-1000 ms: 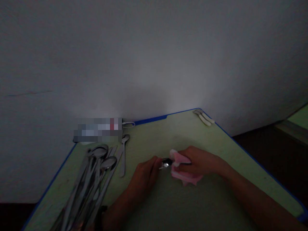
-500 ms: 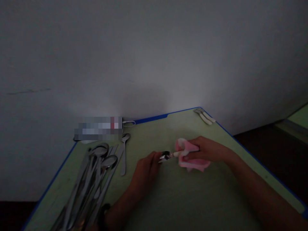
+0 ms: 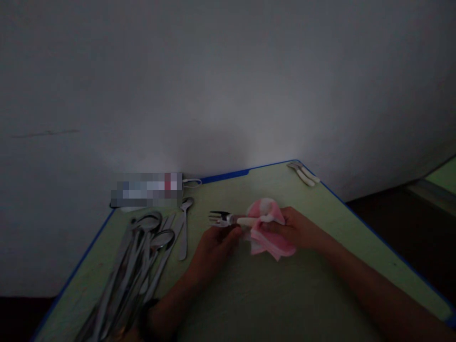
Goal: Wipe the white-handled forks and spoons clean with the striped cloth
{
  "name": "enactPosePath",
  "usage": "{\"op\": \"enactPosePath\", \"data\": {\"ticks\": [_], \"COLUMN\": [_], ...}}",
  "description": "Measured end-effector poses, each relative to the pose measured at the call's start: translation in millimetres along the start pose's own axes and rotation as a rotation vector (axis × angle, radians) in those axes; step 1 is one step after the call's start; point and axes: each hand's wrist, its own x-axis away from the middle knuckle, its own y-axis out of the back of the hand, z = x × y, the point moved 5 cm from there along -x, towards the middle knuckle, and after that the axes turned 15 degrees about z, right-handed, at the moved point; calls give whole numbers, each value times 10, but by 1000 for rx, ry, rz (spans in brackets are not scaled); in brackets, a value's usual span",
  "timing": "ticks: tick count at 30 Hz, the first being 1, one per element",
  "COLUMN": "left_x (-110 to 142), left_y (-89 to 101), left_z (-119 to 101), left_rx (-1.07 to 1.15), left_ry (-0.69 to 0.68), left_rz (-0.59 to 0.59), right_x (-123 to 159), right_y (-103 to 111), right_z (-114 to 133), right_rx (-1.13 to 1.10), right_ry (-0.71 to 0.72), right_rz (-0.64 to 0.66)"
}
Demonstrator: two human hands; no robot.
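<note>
A fork with metal tines and a pale handle is held level above the table, its tines pointing left. My left hand is closed at the fork's neck, the fingers curled beneath it and the thumb alongside. Around the handle's right end is a pink and white cloth. My right hand pinches this cloth over the handle, thumb on the near side; the handle's end is hidden in the folds.
On the left of the green table lies a pile of spoons and other cutlery. A single spoon lies beside it. Two pale-handled forks rest at the far right corner. A blurred-out object and wall are behind.
The fork's tines have come out of my left fingers and now show above them. The cloth and my right hand have shifted left along the handle.
</note>
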Motion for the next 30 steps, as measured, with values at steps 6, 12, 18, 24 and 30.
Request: {"op": "enactPosePath", "data": {"ticks": [6,12,18,24,30], "left_x": [47,32,8,45,136], "left_y": [-31,-57,-44,-173,-140], "left_z": [-32,105,119,35,-55], "left_rx": [132,440,556,463,203], "left_ry": [98,23,-34,-70,-97], "left_rz": [-44,-86,-69,45,-59], "right_x": [-25,-28,-65,-241,-312], "right_y": [-140,-73,35,-149,-179], "right_z": [156,150,-48,-193,-319], "right_rx": [69,35,-573,-1131,-1075], "right_ry": [88,121,123,128,114], "right_rz": [14,-32,-329,-195,-266]}}
